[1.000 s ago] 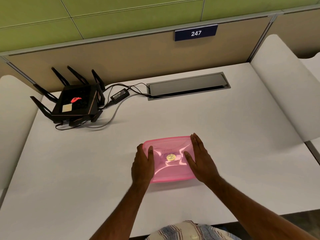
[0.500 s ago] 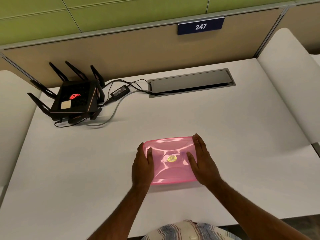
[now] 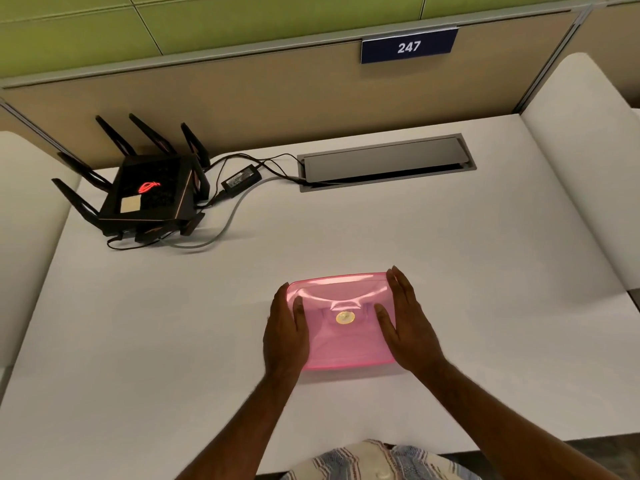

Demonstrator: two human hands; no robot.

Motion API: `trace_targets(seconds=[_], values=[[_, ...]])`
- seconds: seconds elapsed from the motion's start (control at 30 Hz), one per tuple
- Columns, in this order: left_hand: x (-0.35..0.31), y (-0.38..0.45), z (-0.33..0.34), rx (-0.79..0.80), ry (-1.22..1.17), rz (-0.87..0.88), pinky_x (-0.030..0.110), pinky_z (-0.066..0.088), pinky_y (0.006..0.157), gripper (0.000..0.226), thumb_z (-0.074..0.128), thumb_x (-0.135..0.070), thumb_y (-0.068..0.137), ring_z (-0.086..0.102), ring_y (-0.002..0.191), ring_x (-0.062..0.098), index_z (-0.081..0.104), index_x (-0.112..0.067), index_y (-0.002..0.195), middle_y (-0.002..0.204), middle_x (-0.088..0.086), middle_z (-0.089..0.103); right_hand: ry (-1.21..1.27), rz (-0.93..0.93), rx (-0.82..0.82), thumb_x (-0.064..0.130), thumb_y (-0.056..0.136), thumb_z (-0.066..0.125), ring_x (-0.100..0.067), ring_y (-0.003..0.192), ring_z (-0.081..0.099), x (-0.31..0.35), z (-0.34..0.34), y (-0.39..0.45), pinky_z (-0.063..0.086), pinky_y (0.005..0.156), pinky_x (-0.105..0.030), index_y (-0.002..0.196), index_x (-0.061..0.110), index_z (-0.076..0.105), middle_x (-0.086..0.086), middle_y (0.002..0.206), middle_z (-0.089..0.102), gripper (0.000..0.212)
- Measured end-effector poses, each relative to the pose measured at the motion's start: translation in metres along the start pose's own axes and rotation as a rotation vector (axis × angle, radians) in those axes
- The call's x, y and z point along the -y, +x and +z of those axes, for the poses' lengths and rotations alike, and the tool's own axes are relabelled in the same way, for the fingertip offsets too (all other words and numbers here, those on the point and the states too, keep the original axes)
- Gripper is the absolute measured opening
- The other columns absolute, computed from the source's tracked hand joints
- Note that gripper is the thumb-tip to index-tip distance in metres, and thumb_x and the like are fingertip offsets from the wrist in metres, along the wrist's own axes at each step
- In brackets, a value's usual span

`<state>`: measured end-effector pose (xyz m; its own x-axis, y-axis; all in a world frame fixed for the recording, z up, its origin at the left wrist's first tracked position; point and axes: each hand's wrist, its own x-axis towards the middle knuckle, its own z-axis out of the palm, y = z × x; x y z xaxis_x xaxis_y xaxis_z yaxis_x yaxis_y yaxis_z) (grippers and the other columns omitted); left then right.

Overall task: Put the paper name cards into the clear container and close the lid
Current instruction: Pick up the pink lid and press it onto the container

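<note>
One pink translucent lid (image 3: pixel 341 327) sits on one container at the near middle of the white desk (image 3: pixel 450 271), with a single round gold sticker (image 3: pixel 345 318) at its centre. The container beneath is almost wholly covered by the lid, so its clear walls are hard to make out, and whether any name cards lie inside cannot be told through the tinted plastic.

Two hands are on it. The left hand (image 3: pixel 285 332) lies along the lid's left edge, fingers straight and close together pointing far, thumb resting on the lid's top. The right hand (image 3: pixel 407 325) lies along the right edge in the same way, fingers straight and flat, thumb spread inward on the lid. Neither hand curls round anything; both press flat. The fingertips on the outer sides are partly hidden past the lid's rim.

At the far left stands one black router (image 3: pixel 149 199) with a glowing red logo; seven antennas show. Just right of it lies one black power adapter (image 3: pixel 241 179), with several cables running to one grey cable hatch (image 3: pixel 384 162) at the far middle. One blue sign (image 3: pixel 408 46) reading 247 hangs on the partition. A striped garment (image 3: pixel 377 462) is cut off at the near edge.
</note>
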<state>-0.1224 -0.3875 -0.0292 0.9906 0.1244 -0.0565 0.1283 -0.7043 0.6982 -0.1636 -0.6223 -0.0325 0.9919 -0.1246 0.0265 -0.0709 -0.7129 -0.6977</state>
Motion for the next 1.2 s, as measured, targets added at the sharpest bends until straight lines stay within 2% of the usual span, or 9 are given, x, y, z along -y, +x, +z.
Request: trace_targets(seconds=[0.27,0.43,0.53,0.6,0.73,0.8,0.9,0.97,1.2], values=[[-0.002,0.003,-0.001,0.022,-0.037,-0.024,0.041,0.046,0.106,0.043,0.034,-0.039,0.105,0.051,0.132,0.023,0.038,-0.025,0.146,0.147,-0.002,0.051,0.172,0.036,0.035,0.045,0.103,0.044,-0.002,0.151,0.021,-0.002,-0.005,0.002,0.026,0.119,-0.031,0.159,0.030,0.016,0.016,0.166,0.017,0.065],[-0.001,0.008,-0.003,0.070,-0.107,-0.070,0.044,0.045,0.105,0.042,0.035,-0.041,0.105,0.051,0.129,0.021,0.040,-0.025,0.143,0.144,-0.002,0.051,0.397,0.286,-0.008,0.042,0.102,0.049,0.000,0.137,0.040,0.000,-0.006,0.017,0.031,0.110,-0.021,0.153,0.024,0.029,0.012,0.153,0.040,0.057],[-0.001,0.018,-0.002,0.082,-0.162,-0.123,0.039,0.047,0.100,0.037,0.038,-0.046,0.103,0.056,0.120,0.019,0.048,-0.027,0.134,0.133,-0.003,0.057,0.500,0.438,-0.047,0.038,0.105,0.047,-0.018,0.118,0.060,-0.002,-0.006,0.038,0.042,0.092,-0.026,0.124,0.018,0.056,0.009,0.117,0.064,0.029],[-0.001,0.027,-0.003,0.120,-0.222,-0.188,0.036,0.050,0.090,0.032,0.042,-0.053,0.100,0.060,0.110,0.019,0.053,-0.031,0.121,0.120,-0.006,0.062,0.524,0.459,-0.047,0.036,0.106,0.048,-0.025,0.102,0.063,-0.004,-0.005,0.049,0.045,0.080,-0.029,0.103,0.014,0.063,-0.001,0.101,0.068,0.028],[-0.008,0.044,-0.004,0.152,-0.410,-0.360,0.029,0.046,0.068,0.028,0.050,-0.063,0.092,0.064,0.091,0.015,0.054,-0.036,0.095,0.096,-0.010,0.065,0.558,0.468,-0.041,0.038,0.105,0.050,-0.028,0.099,0.065,-0.004,-0.006,0.058,0.050,0.087,-0.041,0.094,0.008,0.064,-0.012,0.103,0.071,0.035],[-0.010,0.049,-0.004,0.155,-0.517,-0.437,0.031,0.048,0.070,0.023,0.054,-0.057,0.092,0.064,0.089,0.015,0.058,-0.035,0.093,0.096,-0.007,0.066,0.585,0.485,-0.041,0.038,0.104,0.051,-0.022,0.099,0.068,-0.003,-0.008,0.062,0.051,0.089,-0.041,0.092,0.012,0.066,-0.004,0.104,0.074,0.032],[-0.011,0.052,-0.002,0.143,-0.662,-0.463,0.032,0.050,0.077,0.009,0.059,-0.039,0.095,0.064,0.092,0.016,0.065,-0.033,0.095,0.101,-0.008,0.070,0.600,0.517,-0.053,0.041,0.102,0.055,-0.004,0.080,0.068,-0.002,-0.010,0.067,0.050,0.074,-0.032,0.086,0.020,0.068,0.015,0.088,0.074,0.029],[-0.013,0.050,-0.002,0.123,-0.722,-0.473,0.032,0.051,0.077,0.008,0.060,-0.033,0.096,0.064,0.091,0.015,0.068,-0.030,0.095,0.102,-0.007,0.071,0.594,0.527,-0.054,0.042,0.101,0.057,0.004,0.071,0.066,-0.002,-0.011,0.068,0.048,0.069,-0.028,0.085,0.020,0.069,0.019,0.082,0.074,0.029],[-0.014,0.050,-0.004,0.106,-0.755,-0.470,0.034,0.053,0.091,0.015,0.066,-0.032,0.093,0.067,0.106,0.017,0.071,-0.024,0.104,0.109,-0.006,0.073,0.558,0.497,-0.022,0.043,0.104,0.050,-0.007,0.095,0.068,0.002,-0.015,0.071,0.050,0.081,-0.027,0.100,0.016,0.069,0.009,0.103,0.076,0.034]])
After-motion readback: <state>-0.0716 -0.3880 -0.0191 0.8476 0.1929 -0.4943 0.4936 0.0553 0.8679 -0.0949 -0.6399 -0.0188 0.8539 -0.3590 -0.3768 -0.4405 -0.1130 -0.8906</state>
